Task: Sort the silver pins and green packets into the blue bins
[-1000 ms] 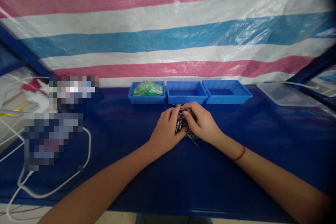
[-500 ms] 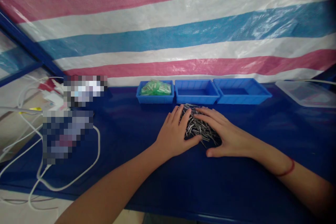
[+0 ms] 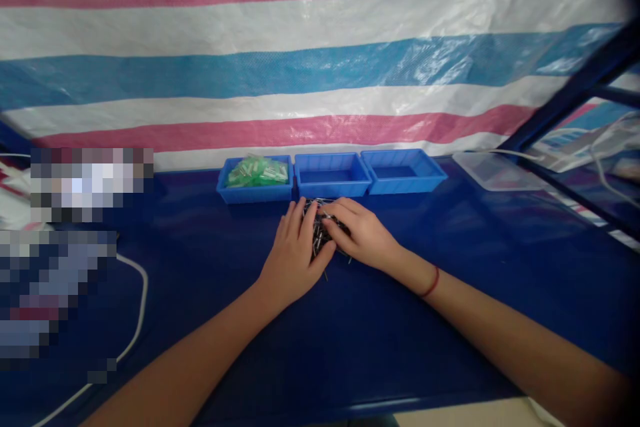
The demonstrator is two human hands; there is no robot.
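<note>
Cupping a small heap of thin metal pins (image 3: 320, 232) from both sides, the two hands meet on the blue table (image 3: 350, 337), near the middle of its far edge. The left hand (image 3: 295, 250) lies with its fingers stretched and loosely together, the palm pressed against the left side of the heap. The right hand (image 3: 363, 233) covers the right side with bent fingers; I cannot tell if it really grips any pins or only rests on them. The pins lie flat, and their long axes cross in many directions, so the heap has no common direction; a few single pins stick out toward the near edge, below the left thumb. Most of the heap is hidden by the hands. Just behind it, along the far edge, three blue trays stand in a row: the left tray (image 3: 253, 195) holds green pieces (image 3: 257, 172), and the middle tray (image 3: 333, 188) and the right tray (image 3: 407, 185) stand beside it. A clear plastic lid (image 3: 495, 170) lies toward the far right corner. A white cable (image 3: 140, 293) curves over the left part of the surface. A striped tarp (image 3: 320, 80) in pink, white and blue hangs behind the table, and a dark blue frame bar (image 3: 565, 97) runs obliquely at the right.
</note>
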